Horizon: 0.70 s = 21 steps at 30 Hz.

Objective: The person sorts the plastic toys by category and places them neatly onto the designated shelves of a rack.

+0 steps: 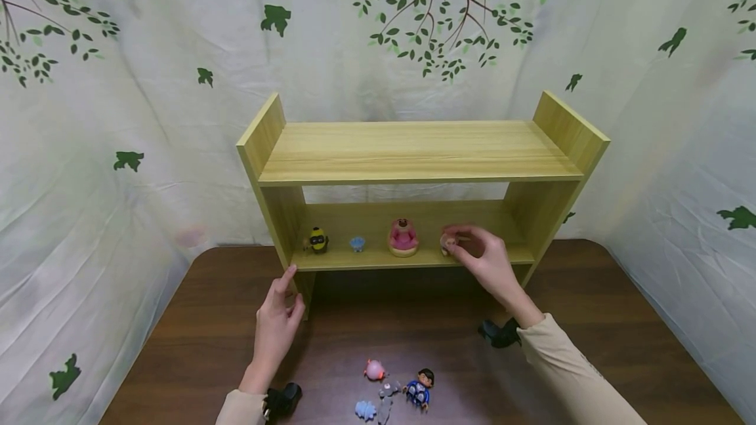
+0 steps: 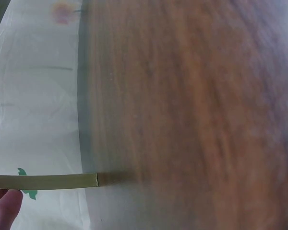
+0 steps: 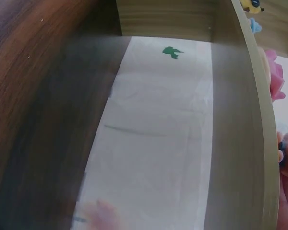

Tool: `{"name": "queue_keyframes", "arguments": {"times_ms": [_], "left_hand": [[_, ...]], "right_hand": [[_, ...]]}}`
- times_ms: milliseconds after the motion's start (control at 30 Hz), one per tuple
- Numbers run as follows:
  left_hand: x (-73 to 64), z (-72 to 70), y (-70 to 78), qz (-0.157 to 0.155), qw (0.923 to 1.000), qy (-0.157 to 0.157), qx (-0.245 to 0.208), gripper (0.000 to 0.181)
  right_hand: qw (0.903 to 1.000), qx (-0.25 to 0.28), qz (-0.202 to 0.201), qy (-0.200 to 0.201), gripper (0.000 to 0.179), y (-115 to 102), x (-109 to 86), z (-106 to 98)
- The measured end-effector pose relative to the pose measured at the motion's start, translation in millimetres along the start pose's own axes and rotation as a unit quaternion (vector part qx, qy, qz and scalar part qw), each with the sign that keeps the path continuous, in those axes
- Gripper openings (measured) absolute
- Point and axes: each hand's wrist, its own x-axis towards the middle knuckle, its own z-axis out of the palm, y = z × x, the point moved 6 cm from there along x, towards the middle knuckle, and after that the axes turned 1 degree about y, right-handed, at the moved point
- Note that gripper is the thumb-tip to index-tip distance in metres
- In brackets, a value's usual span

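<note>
My right hand (image 1: 487, 261) pinches a small pale pinkish figure (image 1: 447, 244) at the right part of the middle shelf (image 1: 354, 212). Fingers cover much of the figure, and only a bit of it shows in the right wrist view. To its left on that shelf sit a pink bear figure (image 1: 403, 239), a tiny blue cup-shaped toy (image 1: 357, 244) and a yellow-and-black figure (image 1: 318, 240). My left hand (image 1: 276, 320) touches the front edge of the shelf unit's left side panel (image 1: 268, 215) with an extended index finger; its fingertips also show against the panel in the left wrist view.
On the brown table (image 1: 195, 333) in front lie a round pink toy (image 1: 375, 370), a grey figure (image 1: 386, 402), a light blue piece (image 1: 365, 410) and a dark-haired doll in blue (image 1: 420, 389). Above is the upper shelf (image 1: 413, 149). A leaf-patterned cloth (image 1: 195, 18) hangs behind.
</note>
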Motion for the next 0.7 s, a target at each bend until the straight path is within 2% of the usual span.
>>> {"name": "queue_keyframes", "arguments": {"times_ms": [133,700], "left_hand": [[0.1,0.2,-0.3,-0.002,1.0000,0.000,0.002,0.082],[-0.4,-0.4,0.0,-0.002,1.0000,-0.002,0.007,0.082]], "right_hand": [[1.0000,-0.004,0.007,0.003,0.024,-8.3,1.6,-0.8],[0.9997,-0.005,0.021,-0.010,0.026,-5.9,3.4,-0.1]]}}
